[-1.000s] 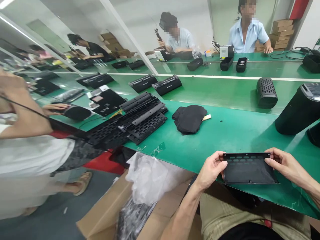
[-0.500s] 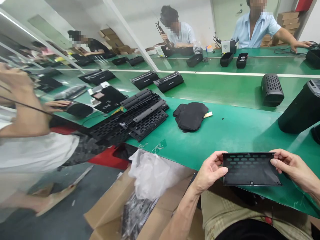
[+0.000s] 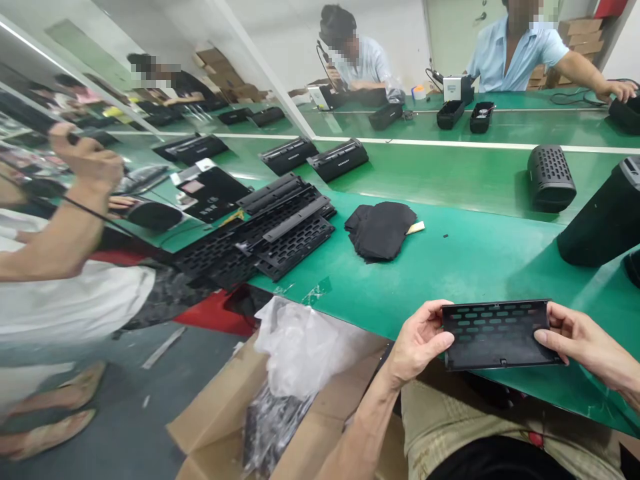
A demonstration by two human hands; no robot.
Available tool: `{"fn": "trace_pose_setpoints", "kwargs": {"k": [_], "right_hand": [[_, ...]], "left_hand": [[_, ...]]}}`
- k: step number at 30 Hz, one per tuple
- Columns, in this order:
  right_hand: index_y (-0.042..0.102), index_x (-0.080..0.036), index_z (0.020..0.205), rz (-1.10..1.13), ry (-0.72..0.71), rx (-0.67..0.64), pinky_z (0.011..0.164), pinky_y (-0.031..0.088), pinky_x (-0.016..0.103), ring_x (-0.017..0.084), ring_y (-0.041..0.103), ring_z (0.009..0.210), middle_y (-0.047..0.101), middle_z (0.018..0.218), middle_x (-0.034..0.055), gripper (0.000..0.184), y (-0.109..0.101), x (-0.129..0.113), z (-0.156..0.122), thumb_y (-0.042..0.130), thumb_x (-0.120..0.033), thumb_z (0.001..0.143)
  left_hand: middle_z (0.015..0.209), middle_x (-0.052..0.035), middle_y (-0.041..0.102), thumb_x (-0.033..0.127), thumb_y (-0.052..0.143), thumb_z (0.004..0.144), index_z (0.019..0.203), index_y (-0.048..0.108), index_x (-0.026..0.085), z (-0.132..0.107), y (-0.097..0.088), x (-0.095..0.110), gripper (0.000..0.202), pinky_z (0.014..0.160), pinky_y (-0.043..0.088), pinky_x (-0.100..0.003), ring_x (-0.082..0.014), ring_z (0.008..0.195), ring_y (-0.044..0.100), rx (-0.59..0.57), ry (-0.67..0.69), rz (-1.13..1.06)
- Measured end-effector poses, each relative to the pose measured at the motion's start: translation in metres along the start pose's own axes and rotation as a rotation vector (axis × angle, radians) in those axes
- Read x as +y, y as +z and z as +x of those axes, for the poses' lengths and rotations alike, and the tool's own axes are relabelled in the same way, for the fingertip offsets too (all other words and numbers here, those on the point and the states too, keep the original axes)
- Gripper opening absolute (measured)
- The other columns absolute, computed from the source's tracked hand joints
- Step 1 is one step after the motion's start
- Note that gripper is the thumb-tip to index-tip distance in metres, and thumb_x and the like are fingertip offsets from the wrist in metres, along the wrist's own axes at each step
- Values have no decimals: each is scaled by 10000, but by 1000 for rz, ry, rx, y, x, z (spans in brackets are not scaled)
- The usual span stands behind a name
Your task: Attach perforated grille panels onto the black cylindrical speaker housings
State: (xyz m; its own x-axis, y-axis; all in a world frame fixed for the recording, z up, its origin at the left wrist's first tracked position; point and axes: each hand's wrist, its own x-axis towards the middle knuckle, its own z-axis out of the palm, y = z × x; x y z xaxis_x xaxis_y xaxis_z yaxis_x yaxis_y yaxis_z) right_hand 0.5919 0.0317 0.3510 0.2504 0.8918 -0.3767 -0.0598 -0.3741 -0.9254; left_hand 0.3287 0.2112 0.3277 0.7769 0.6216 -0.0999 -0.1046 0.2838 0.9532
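A black slotted plastic panel (image 3: 500, 343) is held up over the near edge of the green table, its inner side towards me. My left hand (image 3: 423, 340) grips its left end, thumb on the inner face. On the right end, my right hand (image 3: 575, 337) is closed with its thumb pressed on the inner face near the edge. Rows of slots show along the panel's upper part; the lower part looks covered by something dark and thin. A stack of black cloth-like sheets (image 3: 383, 230) lies on the table, left of and beyond my hands.
More slotted panels (image 3: 295, 227) are piled to the left. A tall black housing (image 3: 603, 217) and a perforated speaker-like case (image 3: 551, 177) stand at the right. Below the table edge is an open cardboard box (image 3: 220, 400) with plastic bags. A co-worker's arm (image 3: 75, 220) is raised at the left.
The panel has tilted slightly, so more of its slots show, and my right thumb has shifted a little left along it. The co-worker at the left has moved a raised hand further into view.
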Motion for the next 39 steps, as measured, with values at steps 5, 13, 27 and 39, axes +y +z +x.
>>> {"fn": "trace_pose_setpoints", "kwargs": {"k": [5,13,27,39], "right_hand": [[673,-194,1070,63,-2,-42,499,393,201,149,513,723,662,983,61,464,0,-1,0,784,-603,881],[641,-211,1115,89,44,-49,496,384,209,182,590,777,681,1048,80,540,0,6,1,822,-630,825],[662,-204,968,341,88,47,429,411,187,84,389,489,453,603,-70,515,4,18,2,844,-660,812],[628,-168,773,560,-19,67,333,342,147,28,374,349,463,539,-70,566,29,8,14,891,-669,748]], "left_hand": [[1172,-106,720,387,937,746,1225,700,205,4,1,-4,565,1032,503,-376,-243,1107,661,22,-31,-71],[1236,-118,709,360,951,721,1276,687,213,6,1,-7,631,1095,453,-420,-270,1186,638,-6,-53,-141],[1243,-110,715,332,970,684,1256,699,220,6,6,-9,642,1073,448,-385,-255,1186,645,12,-83,-218],[1448,-134,643,673,907,660,1467,607,314,-1,21,-18,933,1078,517,-458,-373,1337,599,4,11,-429]]}}
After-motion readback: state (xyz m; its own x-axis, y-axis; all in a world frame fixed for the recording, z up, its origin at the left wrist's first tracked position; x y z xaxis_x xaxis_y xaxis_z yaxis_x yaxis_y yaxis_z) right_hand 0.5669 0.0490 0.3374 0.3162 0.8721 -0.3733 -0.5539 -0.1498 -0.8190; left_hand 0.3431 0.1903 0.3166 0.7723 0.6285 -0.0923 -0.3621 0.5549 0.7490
